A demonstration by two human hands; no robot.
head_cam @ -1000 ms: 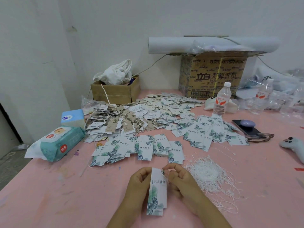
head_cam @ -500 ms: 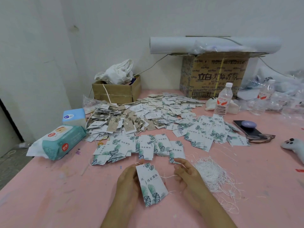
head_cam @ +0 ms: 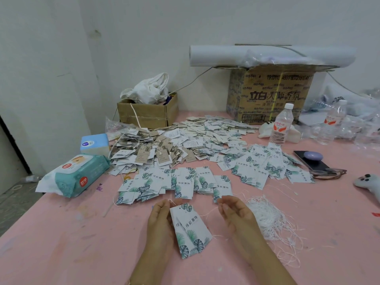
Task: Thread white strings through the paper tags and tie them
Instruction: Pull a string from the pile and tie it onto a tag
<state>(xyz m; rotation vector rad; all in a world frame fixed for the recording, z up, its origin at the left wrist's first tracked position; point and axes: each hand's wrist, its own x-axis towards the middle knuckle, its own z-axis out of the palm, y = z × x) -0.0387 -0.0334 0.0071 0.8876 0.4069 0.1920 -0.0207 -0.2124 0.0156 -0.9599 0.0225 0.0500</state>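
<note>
A small stack of white paper tags (head_cam: pixel 190 229) with green leaf print lies tilted on the pink table (head_cam: pixel 61 243) between my hands. A thin white string (head_cam: pixel 207 212) runs through the hole at the tags' top. My left hand (head_cam: pixel 161 220) holds the tags' left edge and pinches one string end near the top. My right hand (head_cam: pixel 234 214) pinches the other end, pulled out to the right. A tangle of loose white strings (head_cam: pixel 267 221) lies just right of my right hand. Rows of leaf-print tags (head_cam: pixel 181 184) lie beyond my hands.
Large heaps of tags (head_cam: pixel 185 145) cover the table's middle. A wet-wipes pack (head_cam: pixel 78 175) and tissue box (head_cam: pixel 94 142) sit left. Cardboard boxes (head_cam: pixel 148 114) (head_cam: pixel 271 95) stand by the wall. Water bottle (head_cam: pixel 281 124), phone (head_cam: pixel 312 159), glasses (head_cam: pixel 329 173) lie right.
The tags went from upright in both hands to lying tilted on the table. My hands moved apart, drawing the string out through the hole.
</note>
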